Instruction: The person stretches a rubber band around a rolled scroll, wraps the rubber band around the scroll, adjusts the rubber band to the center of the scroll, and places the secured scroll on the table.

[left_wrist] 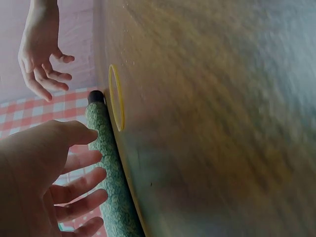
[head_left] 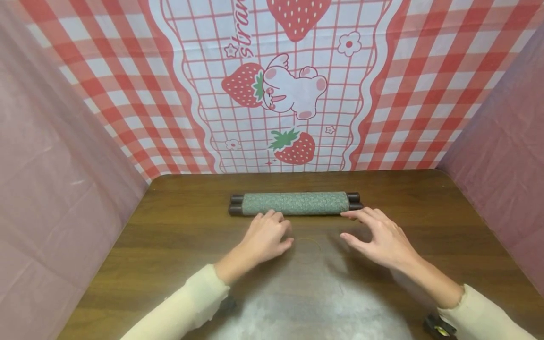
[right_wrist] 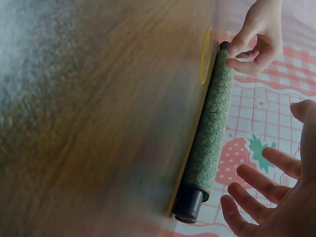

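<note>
A rolled scroll [head_left: 295, 203] with green patterned cloth and dark rod ends [right_wrist: 188, 202] lies crosswise on the wooden table. My left hand [head_left: 267, 236] is just in front of its left half, fingers loosely bent and holding nothing. Near the scroll's right end is my right hand [head_left: 382, 236], its fingers spread and its thumb apart, also holding nothing. A thin yellow rubber band [left_wrist: 120, 94] lies on the tabletop in front of the scroll, between the two hands. Whether any fingertip touches the scroll, I cannot tell.
The wooden table [head_left: 170, 250] has a rounded back edge. Behind it hangs a red-and-white checked cloth [head_left: 140, 94] with strawberry prints. Pinkish cloth walls [head_left: 55, 198] close off both sides. A small dark object [head_left: 439, 326] sits by the right sleeve.
</note>
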Action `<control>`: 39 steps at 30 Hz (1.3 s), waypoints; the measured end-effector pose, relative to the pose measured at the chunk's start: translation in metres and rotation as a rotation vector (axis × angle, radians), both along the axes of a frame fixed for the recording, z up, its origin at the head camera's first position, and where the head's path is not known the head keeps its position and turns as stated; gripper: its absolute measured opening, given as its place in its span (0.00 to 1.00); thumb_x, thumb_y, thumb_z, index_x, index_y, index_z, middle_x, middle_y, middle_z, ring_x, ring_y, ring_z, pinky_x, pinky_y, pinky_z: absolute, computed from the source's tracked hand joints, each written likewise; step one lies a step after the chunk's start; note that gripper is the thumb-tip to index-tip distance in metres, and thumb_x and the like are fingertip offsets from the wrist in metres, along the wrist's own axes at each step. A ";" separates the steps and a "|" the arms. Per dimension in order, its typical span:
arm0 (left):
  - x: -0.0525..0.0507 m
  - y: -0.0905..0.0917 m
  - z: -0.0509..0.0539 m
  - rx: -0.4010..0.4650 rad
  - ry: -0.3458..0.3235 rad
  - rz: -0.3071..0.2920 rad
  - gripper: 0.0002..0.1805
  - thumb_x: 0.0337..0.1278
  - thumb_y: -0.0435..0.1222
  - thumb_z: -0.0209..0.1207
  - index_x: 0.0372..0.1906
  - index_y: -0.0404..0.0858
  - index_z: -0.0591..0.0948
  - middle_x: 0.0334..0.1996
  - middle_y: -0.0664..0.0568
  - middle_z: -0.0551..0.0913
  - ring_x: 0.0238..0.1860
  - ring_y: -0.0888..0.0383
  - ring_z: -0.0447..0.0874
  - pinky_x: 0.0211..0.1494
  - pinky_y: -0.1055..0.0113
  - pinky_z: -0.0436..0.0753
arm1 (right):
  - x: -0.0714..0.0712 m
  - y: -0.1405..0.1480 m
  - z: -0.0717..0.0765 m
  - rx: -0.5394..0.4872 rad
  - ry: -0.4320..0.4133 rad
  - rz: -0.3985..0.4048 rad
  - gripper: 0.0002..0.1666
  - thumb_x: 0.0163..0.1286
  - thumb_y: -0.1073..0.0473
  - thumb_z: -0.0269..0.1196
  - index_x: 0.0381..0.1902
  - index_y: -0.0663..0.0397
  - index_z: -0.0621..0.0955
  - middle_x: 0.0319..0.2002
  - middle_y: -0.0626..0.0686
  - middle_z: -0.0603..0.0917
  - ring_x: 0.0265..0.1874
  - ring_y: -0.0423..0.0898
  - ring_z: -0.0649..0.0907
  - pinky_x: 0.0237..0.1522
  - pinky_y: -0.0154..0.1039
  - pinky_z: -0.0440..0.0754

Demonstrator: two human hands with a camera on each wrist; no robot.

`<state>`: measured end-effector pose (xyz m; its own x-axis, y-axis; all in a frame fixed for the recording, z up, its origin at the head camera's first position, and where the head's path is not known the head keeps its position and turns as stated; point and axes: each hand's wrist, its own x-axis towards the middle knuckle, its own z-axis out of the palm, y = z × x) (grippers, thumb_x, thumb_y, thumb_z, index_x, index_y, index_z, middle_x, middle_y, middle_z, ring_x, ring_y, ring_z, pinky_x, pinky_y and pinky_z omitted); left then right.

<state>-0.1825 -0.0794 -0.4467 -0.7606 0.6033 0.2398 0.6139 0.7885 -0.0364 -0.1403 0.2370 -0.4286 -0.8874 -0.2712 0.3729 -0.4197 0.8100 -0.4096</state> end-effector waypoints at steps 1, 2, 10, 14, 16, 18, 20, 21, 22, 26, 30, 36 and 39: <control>0.000 0.001 0.000 0.002 -0.007 0.003 0.12 0.67 0.53 0.74 0.42 0.50 0.91 0.42 0.55 0.91 0.45 0.56 0.86 0.48 0.61 0.87 | 0.000 0.000 0.000 0.000 -0.004 0.000 0.28 0.69 0.45 0.79 0.65 0.40 0.88 0.57 0.51 0.92 0.60 0.57 0.88 0.52 0.67 0.89; 0.001 0.002 -0.001 0.005 -0.012 0.004 0.12 0.67 0.53 0.74 0.42 0.50 0.91 0.42 0.55 0.91 0.45 0.56 0.86 0.48 0.61 0.87 | 0.001 0.000 0.000 0.001 -0.007 0.000 0.28 0.69 0.45 0.79 0.65 0.41 0.88 0.58 0.52 0.92 0.61 0.58 0.88 0.52 0.68 0.88; -0.007 0.003 -0.024 0.041 -0.006 -0.018 0.12 0.63 0.54 0.75 0.39 0.51 0.91 0.39 0.56 0.89 0.41 0.56 0.83 0.39 0.59 0.84 | 0.004 -0.002 -0.001 0.006 -0.027 -0.001 0.27 0.70 0.45 0.78 0.65 0.39 0.88 0.59 0.52 0.92 0.62 0.59 0.87 0.51 0.70 0.89; -0.013 0.002 -0.041 0.034 0.032 -0.016 0.12 0.60 0.55 0.76 0.36 0.53 0.92 0.38 0.56 0.89 0.39 0.56 0.81 0.36 0.60 0.80 | 0.004 -0.003 -0.002 0.003 -0.020 0.006 0.28 0.69 0.45 0.78 0.65 0.39 0.88 0.59 0.51 0.92 0.61 0.58 0.87 0.51 0.69 0.89; -0.016 0.002 -0.048 0.030 0.055 -0.019 0.11 0.59 0.55 0.77 0.35 0.54 0.92 0.37 0.57 0.88 0.37 0.57 0.79 0.34 0.59 0.79 | 0.004 -0.003 -0.002 0.001 -0.011 0.012 0.28 0.69 0.46 0.79 0.65 0.40 0.88 0.59 0.51 0.92 0.61 0.58 0.87 0.51 0.69 0.89; -0.016 0.003 -0.047 0.020 0.059 -0.015 0.11 0.58 0.55 0.77 0.33 0.54 0.92 0.36 0.57 0.87 0.37 0.57 0.79 0.34 0.60 0.78 | 0.004 -0.004 -0.002 -0.001 0.002 0.018 0.28 0.68 0.46 0.79 0.64 0.40 0.89 0.58 0.50 0.92 0.61 0.57 0.87 0.50 0.68 0.89; -0.014 0.004 -0.041 0.016 0.047 -0.013 0.12 0.57 0.55 0.78 0.32 0.54 0.92 0.35 0.58 0.87 0.37 0.57 0.79 0.34 0.61 0.78 | 0.004 -0.005 -0.002 -0.003 0.014 0.021 0.28 0.67 0.46 0.80 0.64 0.39 0.89 0.57 0.50 0.93 0.60 0.57 0.87 0.50 0.67 0.89; -0.015 0.004 -0.041 0.013 0.042 -0.011 0.11 0.57 0.54 0.78 0.31 0.54 0.92 0.34 0.57 0.87 0.36 0.57 0.79 0.34 0.61 0.78 | 0.004 -0.005 -0.002 -0.003 0.019 0.023 0.28 0.67 0.46 0.80 0.64 0.39 0.89 0.57 0.50 0.93 0.60 0.57 0.87 0.50 0.67 0.88; -0.015 0.005 -0.040 0.008 0.034 -0.009 0.11 0.57 0.54 0.78 0.30 0.54 0.92 0.34 0.57 0.87 0.37 0.56 0.79 0.34 0.61 0.77 | 0.004 -0.005 -0.002 -0.003 0.023 0.024 0.28 0.67 0.46 0.80 0.64 0.39 0.89 0.57 0.50 0.93 0.60 0.57 0.87 0.50 0.67 0.88; -0.017 0.007 -0.042 -0.018 0.011 0.008 0.08 0.57 0.51 0.77 0.29 0.55 0.93 0.34 0.56 0.89 0.37 0.55 0.81 0.33 0.58 0.77 | 0.004 -0.005 -0.002 -0.003 0.028 0.027 0.28 0.66 0.46 0.80 0.63 0.39 0.89 0.57 0.49 0.93 0.60 0.56 0.87 0.50 0.66 0.88; -0.010 0.008 -0.030 -0.036 -0.017 0.023 0.09 0.60 0.52 0.77 0.29 0.55 0.94 0.36 0.57 0.90 0.38 0.55 0.83 0.35 0.59 0.79 | 0.004 -0.005 -0.001 0.000 0.026 0.027 0.28 0.66 0.46 0.80 0.64 0.39 0.89 0.56 0.49 0.93 0.59 0.56 0.87 0.49 0.66 0.88; -0.012 0.010 -0.037 -0.006 -0.019 0.024 0.09 0.60 0.53 0.77 0.29 0.55 0.94 0.34 0.57 0.91 0.36 0.55 0.82 0.33 0.61 0.76 | 0.003 -0.003 -0.001 0.000 0.021 0.028 0.28 0.67 0.46 0.80 0.64 0.38 0.89 0.57 0.50 0.92 0.61 0.57 0.87 0.50 0.67 0.89; -0.024 0.011 -0.061 0.018 -0.032 0.017 0.07 0.59 0.52 0.76 0.31 0.57 0.93 0.34 0.58 0.91 0.36 0.55 0.82 0.32 0.61 0.75 | 0.003 -0.002 -0.001 0.001 0.022 0.030 0.28 0.67 0.46 0.80 0.64 0.37 0.89 0.57 0.49 0.92 0.61 0.57 0.87 0.50 0.68 0.89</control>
<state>-0.2063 -0.0687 -0.5078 -0.7783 0.5860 0.2258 0.6009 0.7993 -0.0031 -0.1371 0.2346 -0.4296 -0.8706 -0.2974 0.3918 -0.4523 0.7973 -0.3996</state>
